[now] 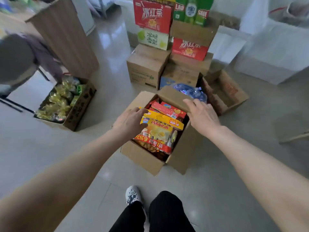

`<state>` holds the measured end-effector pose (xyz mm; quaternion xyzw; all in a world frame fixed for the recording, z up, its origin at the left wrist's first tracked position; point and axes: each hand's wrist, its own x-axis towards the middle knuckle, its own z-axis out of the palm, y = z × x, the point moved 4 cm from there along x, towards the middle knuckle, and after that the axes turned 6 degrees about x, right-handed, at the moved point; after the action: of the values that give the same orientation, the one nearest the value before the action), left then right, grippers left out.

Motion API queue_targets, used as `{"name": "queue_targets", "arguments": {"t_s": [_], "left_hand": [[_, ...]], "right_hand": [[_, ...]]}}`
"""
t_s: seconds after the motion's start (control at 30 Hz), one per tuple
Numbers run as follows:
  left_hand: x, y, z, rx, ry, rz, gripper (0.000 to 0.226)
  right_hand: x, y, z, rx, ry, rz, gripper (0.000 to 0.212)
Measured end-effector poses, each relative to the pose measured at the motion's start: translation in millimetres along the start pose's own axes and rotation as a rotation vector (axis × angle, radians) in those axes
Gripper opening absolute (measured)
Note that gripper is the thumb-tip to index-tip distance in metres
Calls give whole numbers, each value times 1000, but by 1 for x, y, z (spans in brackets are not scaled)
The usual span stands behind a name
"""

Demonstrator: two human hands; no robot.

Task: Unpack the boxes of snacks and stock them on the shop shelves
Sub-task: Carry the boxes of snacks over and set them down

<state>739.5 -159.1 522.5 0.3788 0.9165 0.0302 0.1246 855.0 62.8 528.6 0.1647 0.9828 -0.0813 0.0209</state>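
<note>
Open snack box (142, 158) sits on the floor (50, 148) at frame centre. It is turned diamond-wise with one corner pointing to the bottom edge, and its flaps are up. The box is full.

Yellow snack pack (160, 129) lies on top, face up. Its header strip runs left to right, dipping slightly to the right, and its body extends toward the lower frame. Red packs (168, 110) lie behind it, long axis slanting from upper left to lower right.

Left grip (129, 123) is clamped on the left end of the yellow snack pack, with fingers curled over the header edge and the thumb at the side. Right grip (203, 114) is spread, fingers nearly straight and apart, lying on the far flap (173, 97) of the box and holding nothing.

A second carton (78, 113) at centre left is open and holds gold and green packets. An empty open carton (225, 92) sits right of centre. A blue bag (190, 92) lies between it and the snack box, just behind the flap.

Sealed brown cartons (145, 71) are stacked at upper centre, with red drink cases (153, 15) and a green case (192, 10) on top. Another person (16, 61) is bent over at upper left, blurred. A grey shoe (133, 195) and black trousers (165, 213) show at bottom centre.
</note>
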Motion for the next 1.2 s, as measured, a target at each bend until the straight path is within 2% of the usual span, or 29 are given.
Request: {"name": "queue_targets", "arguments": {"t_s": [0.13,0.23,0.43,0.57,0.77,0.9,1.07,1.2], "left_hand": [[72,8,36,-1,-99,85,51],[121,16,74,-15,-186,118,51],[208,45,177,-4,-281,234,50],[253,69,258,56,-306,386,51],[305,108,367,104,-258,665,58],[321,117,421,133,-242,722,62],[327,112,441,108,-209,758,56],[327,111,433,107,-248,768,54]], "right_hand": [[17,48,46,161,-67,210,52],[27,82,94,214,-149,298,51],[39,143,218,395,-226,576,51],[43,170,305,451,-250,711,50],[56,217,412,479,-253,938,53],[54,244,477,564,-258,1149,60],[44,251,519,786,-300,1381,74],[34,251,504,819,-297,1449,78]]}}
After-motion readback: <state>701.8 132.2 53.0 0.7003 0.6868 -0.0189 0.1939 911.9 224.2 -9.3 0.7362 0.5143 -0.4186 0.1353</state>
